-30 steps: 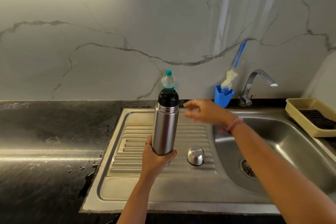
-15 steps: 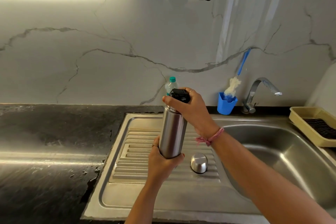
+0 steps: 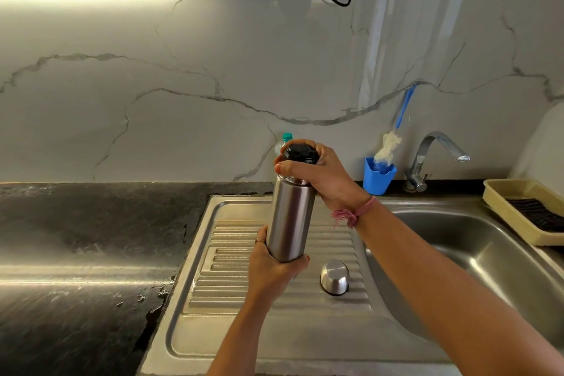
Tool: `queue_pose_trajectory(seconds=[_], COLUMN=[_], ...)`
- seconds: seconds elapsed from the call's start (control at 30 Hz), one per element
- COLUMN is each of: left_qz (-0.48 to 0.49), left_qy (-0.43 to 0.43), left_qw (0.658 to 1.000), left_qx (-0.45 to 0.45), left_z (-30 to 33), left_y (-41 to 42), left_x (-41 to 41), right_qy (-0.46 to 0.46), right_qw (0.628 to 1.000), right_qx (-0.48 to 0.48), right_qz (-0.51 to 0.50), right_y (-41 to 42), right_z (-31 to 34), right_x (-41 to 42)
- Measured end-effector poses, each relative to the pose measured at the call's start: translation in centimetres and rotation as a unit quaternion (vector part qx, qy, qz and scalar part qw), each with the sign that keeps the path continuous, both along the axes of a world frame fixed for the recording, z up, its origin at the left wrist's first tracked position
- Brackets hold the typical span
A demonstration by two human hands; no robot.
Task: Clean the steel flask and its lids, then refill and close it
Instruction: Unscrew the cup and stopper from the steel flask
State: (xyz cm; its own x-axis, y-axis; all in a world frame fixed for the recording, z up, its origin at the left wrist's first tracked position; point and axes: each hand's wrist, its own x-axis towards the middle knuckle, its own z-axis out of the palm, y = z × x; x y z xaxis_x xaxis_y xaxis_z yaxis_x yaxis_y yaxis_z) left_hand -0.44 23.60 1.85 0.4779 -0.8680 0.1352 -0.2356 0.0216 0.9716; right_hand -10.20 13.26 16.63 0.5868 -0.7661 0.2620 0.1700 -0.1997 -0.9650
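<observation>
The left hand grips the base of the flask, held upright above the drainboard; the right hand clasps its black stopper. The step looks like unscrewing the stopper, which calls for a firm twist against the left hand's hold. The steel cap sits on the drainboard near the sink.

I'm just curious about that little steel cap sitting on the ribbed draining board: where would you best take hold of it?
Probably from straight above, fingers around its sides. The steel cap stands mouth-down on the draining board, its rounded dome up, so the rim offers no edge to hook. Its near side is free. Both hands are busy: the left hand and right hand hold the flask.
</observation>
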Motion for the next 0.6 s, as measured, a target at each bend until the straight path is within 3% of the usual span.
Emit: queue_pose_trajectory(seconds=[0.33,0.6], left_qz=[-0.027,-0.073], left_qy=[0.01,0.023], left_qw=[1.0,0.997], left_qx=[-0.011,0.006], left_z=[1.4,1.6], left_y=[-0.5,-0.9], left_x=[0.2,0.9], right_qy=[-0.015,0.013], right_qw=[0.998,0.983], right_qx=[-0.026,-0.057], right_qz=[0.049,0.175], right_y=[-1.7,-3.3], right_z=[0.5,1.9], right_x=[0.1,-0.5])
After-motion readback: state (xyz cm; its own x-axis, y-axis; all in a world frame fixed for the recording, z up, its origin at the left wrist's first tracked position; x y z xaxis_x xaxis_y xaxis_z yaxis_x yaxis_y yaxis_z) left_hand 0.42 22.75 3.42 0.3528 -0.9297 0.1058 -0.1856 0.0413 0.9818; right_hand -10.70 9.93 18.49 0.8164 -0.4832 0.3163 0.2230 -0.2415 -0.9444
